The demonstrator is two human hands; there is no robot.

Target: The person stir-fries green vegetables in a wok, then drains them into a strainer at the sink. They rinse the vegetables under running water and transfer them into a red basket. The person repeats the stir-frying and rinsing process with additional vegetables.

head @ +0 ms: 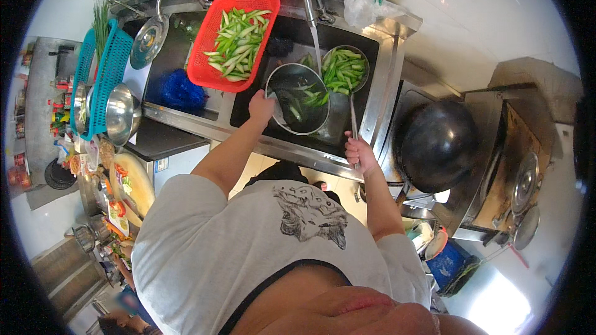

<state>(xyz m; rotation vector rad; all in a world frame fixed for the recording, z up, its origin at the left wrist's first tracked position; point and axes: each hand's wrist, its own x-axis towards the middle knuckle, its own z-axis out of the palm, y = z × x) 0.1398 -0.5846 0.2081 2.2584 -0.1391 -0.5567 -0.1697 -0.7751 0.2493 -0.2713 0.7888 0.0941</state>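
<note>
My left hand (pixel 261 108) grips the near-left rim of a round metal pot (pixel 298 66), tilted over the right sink basin. Water and some cut green vegetable pieces (pixel 316 98) show inside it. My right hand (pixel 359 152) is closed around the long metal handle of a strainer ladle (pixel 354 116). The ladle's bowl, heaped with cut green vegetables (pixel 343 70), sits just right of the pot. From the faucet (pixel 309 4), a stream of water runs down between pot and ladle. A red plastic basket (pixel 198 63) with pale green slices (pixel 240 44) rests across the sink's divider, left of the pot.
Blue plastic (pixel 183 89) lies in the left basin (pixel 156 74). Teal baskets (pixel 104 79) and metal bowls (pixel 122 114) stand farther left, above a round cutting board (pixel 132 181). At right a black wok (pixel 439 145) sits on the stove. A plastic bag (pixel 365 8) lies on the back ledge.
</note>
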